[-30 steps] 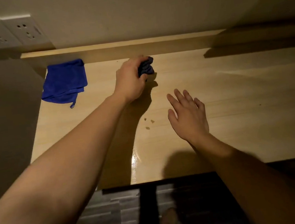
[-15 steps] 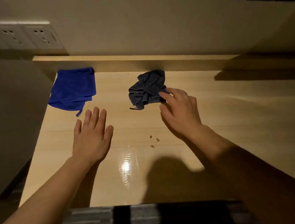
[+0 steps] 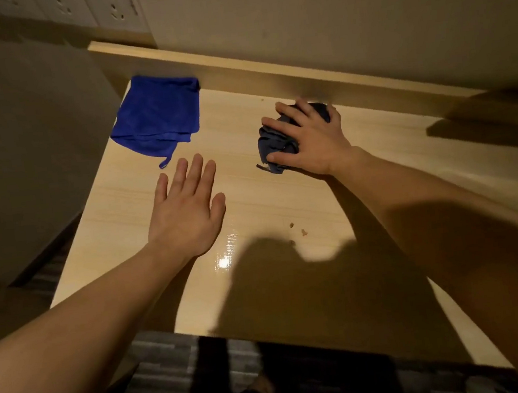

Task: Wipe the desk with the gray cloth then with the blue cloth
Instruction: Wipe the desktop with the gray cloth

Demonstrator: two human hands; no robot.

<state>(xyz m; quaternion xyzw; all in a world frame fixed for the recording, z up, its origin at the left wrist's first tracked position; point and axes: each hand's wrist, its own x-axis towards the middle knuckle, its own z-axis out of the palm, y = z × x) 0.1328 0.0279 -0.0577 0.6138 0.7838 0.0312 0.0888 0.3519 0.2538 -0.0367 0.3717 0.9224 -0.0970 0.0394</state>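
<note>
I have the gray cloth (image 3: pixel 272 141) bunched under my right hand (image 3: pixel 309 142), fingers curled over it. My left hand (image 3: pixel 188 214) hovers flat and spread, the blue cloth (image 3: pixel 158 114) just beyond it. Gray wipe first: next, sweep toward the crumbs (image 3: pixel 297 229) nearer me.

Gray cloth (image 3: pixel 272 143) mostly hidden (under right hand (image 3: pixel 311 140)).
</note>
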